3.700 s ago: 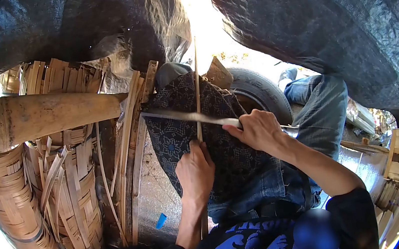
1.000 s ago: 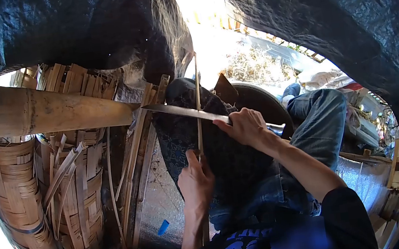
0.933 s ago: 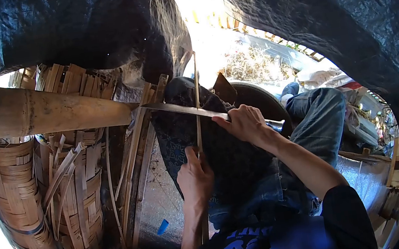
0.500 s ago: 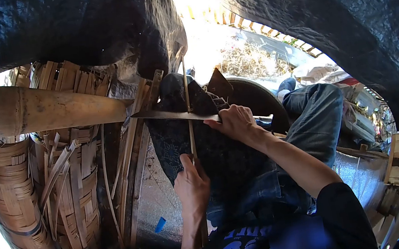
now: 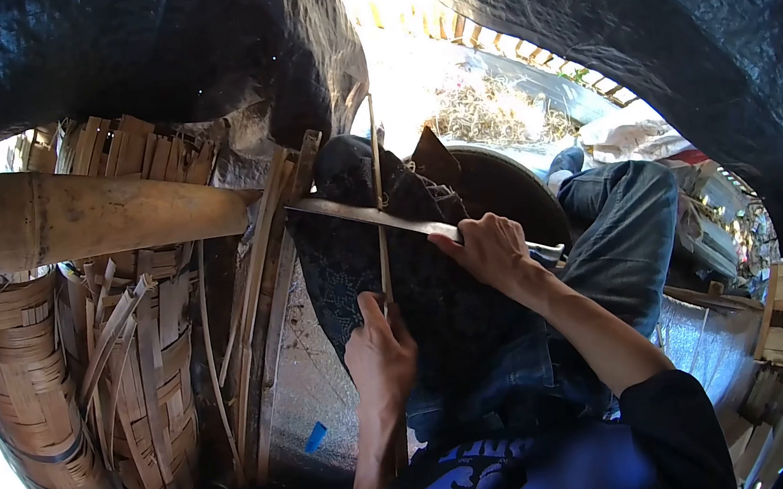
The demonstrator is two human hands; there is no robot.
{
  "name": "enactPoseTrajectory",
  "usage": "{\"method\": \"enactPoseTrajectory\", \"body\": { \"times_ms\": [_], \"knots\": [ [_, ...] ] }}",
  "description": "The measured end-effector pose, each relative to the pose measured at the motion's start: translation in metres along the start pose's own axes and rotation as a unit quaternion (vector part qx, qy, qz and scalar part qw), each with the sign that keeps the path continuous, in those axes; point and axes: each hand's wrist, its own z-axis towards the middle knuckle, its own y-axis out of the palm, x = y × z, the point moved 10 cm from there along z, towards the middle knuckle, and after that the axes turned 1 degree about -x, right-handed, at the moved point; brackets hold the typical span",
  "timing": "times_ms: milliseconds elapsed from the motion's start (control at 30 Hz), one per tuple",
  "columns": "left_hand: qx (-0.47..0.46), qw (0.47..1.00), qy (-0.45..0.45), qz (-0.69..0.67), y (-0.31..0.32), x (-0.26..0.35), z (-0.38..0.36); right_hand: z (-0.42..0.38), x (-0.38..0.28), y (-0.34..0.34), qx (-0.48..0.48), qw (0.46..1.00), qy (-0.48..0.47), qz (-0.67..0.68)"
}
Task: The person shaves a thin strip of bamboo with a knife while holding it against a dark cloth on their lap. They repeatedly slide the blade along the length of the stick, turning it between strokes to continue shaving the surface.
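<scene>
**Blade across a bamboo strip on the lap**

We see the left hand [image 5: 379,350] clenched around a thin bamboo strip [image 5: 378,209], which stands nearly upright over the dark patterned cloth [image 5: 439,307] on the person's lap. The right hand [image 5: 491,251] grasps the handle of a long knife [image 5: 363,217], its blade lying across the strip above the left hand; blade and strip seem to touch, though the crossing is small in view. Left of the cloth lean loose bamboo slats [image 5: 262,271], a thick bamboo pole [image 5: 71,215] and woven baskets [image 5: 25,392].
</scene>
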Motion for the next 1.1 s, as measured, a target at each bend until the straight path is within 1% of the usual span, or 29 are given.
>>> {"method": "enactPoseTrajectory", "body": {
  "times_ms": [67, 133, 200, 233, 300, 333, 433, 500, 633, 667, 700, 733, 800, 833, 867, 900, 933, 967, 1000, 1067, 1100],
  "knots": [
    [0.006, 1.000, 0.017, 0.022, 0.000, 0.004, -0.006, 0.004, -0.004, 0.005, 0.002, 1.000, 0.000, 0.007],
    [0.003, 1.000, 0.012, 0.015, 0.000, 0.002, -0.013, 0.012, -0.009, 0.007, -0.007, 1.000, 0.001, 0.006],
    [-0.001, 1.000, 0.008, 0.011, 0.000, -0.002, -0.017, 0.018, -0.019, 0.004, 0.004, 0.999, -0.034, 0.020],
    [0.001, 1.000, 0.006, 0.011, -0.002, -0.005, -0.018, 0.018, -0.020, 0.004, 0.005, 0.999, -0.035, 0.020],
    [0.009, 1.000, 0.002, 0.010, -0.006, -0.006, -0.016, 0.021, -0.026, -0.004, 0.030, 0.997, -0.064, 0.029],
    [0.007, 1.000, -0.003, -0.008, -0.009, -0.005, -0.012, 0.022, -0.027, -0.006, 0.032, 0.997, -0.069, 0.029],
    [0.007, 0.999, -0.009, -0.034, -0.009, -0.005, -0.003, 0.016, -0.022, -0.011, 0.044, 0.996, -0.066, 0.026],
    [0.004, 0.999, -0.008, -0.044, -0.005, -0.005, -0.001, 0.011, -0.007, -0.010, 0.041, 0.999, -0.017, -0.006],
    [-0.005, 0.999, 0.002, -0.041, 0.002, -0.002, -0.012, 0.018, -0.004, 0.000, 0.040, 0.999, -0.016, -0.021],
    [-0.007, 0.999, -0.003, -0.037, 0.001, -0.004, -0.018, 0.011, -0.031, -0.014, 0.175, 0.961, -0.158, -0.146],
    [-0.008, 0.999, -0.005, -0.035, -0.001, -0.004, -0.023, -0.009, -0.057, -0.011, 0.299, 0.870, -0.294, -0.261],
    [-0.023, 0.999, -0.022, -0.042, -0.003, -0.008, -0.028, 0.005, -0.046, 0.011, 0.300, 0.870, -0.295, -0.257],
    [-0.032, 0.998, -0.038, -0.050, -0.004, -0.015, -0.032, 0.052, -0.014, 0.063, 0.176, 0.929, -0.266, -0.185],
    [-0.023, 0.998, -0.036, -0.055, -0.006, -0.016, -0.030, 0.053, -0.026, 0.034, 0.116, 0.958, -0.225, -0.132],
    [-0.015, 0.997, -0.032, -0.062, -0.007, -0.016, -0.029, 0.046, -0.042, 0.006, 0.119, 0.957, -0.227, -0.137],
    [-0.015, 0.997, -0.031, -0.065, -0.006, -0.017, -0.027, 0.048, -0.032, -0.006, 0.041, 0.989, -0.125, -0.072],
    [-0.012, 0.997, -0.034, -0.064, -0.006, -0.018, -0.027, 0.045, -0.016, -0.001, -0.039, 0.999, -0.020, -0.003],
    [-0.008, 0.997, -0.037, -0.064, -0.006, -0.020, -0.027, 0.036, -0.014, -0.008, -0.004, 0.999, -0.012, 0.034],
    [-0.009, 0.997, -0.038, -0.066, -0.005, -0.019, -0.027, 0.032, -0.010, -0.007, -0.006, 0.999, -0.012, 0.031],
    [-0.027, 0.998, -0.032, -0.055, -0.003, -0.015, -0.025, 0.028, 0.005, 0.001, -0.022, 0.998, 0.030, 0.058],
    [-0.029, 0.998, -0.031, -0.052, -0.003, -0.016, -0.026, 0.030, 0.007, 0.003, 0.013, 0.998, 0.011, 0.060]
  ]
}}
